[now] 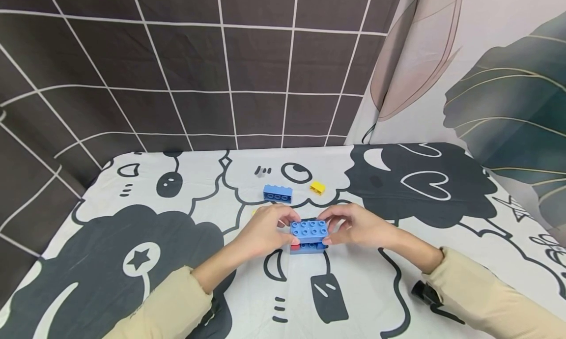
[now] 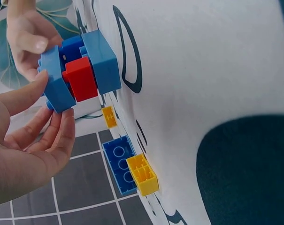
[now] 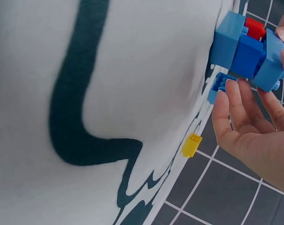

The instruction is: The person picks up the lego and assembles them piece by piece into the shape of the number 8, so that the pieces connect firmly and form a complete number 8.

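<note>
Between my thumb and fingers my left hand [image 1: 267,228] grips the left end of a light blue toy building brick [image 1: 308,232], studs upward. At the opposite end, my right hand [image 1: 360,226] holds the same brick, thumb on the near side and fingertips at the far side. Directly below, a red brick [image 2: 83,79] and a darker blue brick [image 3: 247,56] sit side by side on another light blue brick [image 2: 101,61]. Both wrist views show the top brick over this middle pair, with the red brick's stud visible beneath it. My hands partly cover the stack's ends.
Beyond the hands, a blue brick [image 1: 277,195] lies on its side, its hollow underside facing me. Right of it is a small yellow brick [image 1: 317,187]. Another yellow brick [image 2: 142,174] is mostly hidden behind my left hand in the head view. A dark grid-patterned cloth [image 1: 256,64] hangs behind.
</note>
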Demonstrator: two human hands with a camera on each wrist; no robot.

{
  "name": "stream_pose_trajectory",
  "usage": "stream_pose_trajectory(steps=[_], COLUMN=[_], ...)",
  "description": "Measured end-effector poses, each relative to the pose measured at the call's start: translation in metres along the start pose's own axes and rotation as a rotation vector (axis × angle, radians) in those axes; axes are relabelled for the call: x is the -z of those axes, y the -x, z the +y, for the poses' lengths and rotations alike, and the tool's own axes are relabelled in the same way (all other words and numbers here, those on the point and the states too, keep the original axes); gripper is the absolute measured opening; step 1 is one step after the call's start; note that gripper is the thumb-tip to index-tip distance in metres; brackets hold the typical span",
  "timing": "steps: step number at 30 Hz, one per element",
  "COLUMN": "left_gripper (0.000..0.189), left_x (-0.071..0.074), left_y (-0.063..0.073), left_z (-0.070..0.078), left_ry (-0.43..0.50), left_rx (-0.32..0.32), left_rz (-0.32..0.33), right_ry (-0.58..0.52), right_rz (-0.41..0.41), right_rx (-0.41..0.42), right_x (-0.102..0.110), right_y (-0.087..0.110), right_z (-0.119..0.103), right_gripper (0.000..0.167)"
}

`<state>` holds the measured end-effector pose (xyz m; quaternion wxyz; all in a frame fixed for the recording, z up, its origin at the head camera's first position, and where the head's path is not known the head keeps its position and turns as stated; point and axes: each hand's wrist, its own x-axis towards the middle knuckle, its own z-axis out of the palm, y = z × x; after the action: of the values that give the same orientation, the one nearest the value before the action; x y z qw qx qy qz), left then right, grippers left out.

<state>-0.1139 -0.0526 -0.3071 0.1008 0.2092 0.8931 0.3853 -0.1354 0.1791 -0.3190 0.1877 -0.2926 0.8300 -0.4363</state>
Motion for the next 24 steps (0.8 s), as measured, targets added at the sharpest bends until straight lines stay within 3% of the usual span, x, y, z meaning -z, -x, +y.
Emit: stream_pose_trajectory(steps=[24], left_gripper=[0.032], left_x=[-0.0008], left_y=[0.0008], left_z=[-0.0038], left_ry=[0.036], left_rx=[-0.010], left_rz=[-0.020], right_ry=[0.014], right_rz=[0.010], right_rx=[0.004], right_x=[0.0001], right_y=[0.0000], right_z=[-0.0022], right_gripper=[0.033])
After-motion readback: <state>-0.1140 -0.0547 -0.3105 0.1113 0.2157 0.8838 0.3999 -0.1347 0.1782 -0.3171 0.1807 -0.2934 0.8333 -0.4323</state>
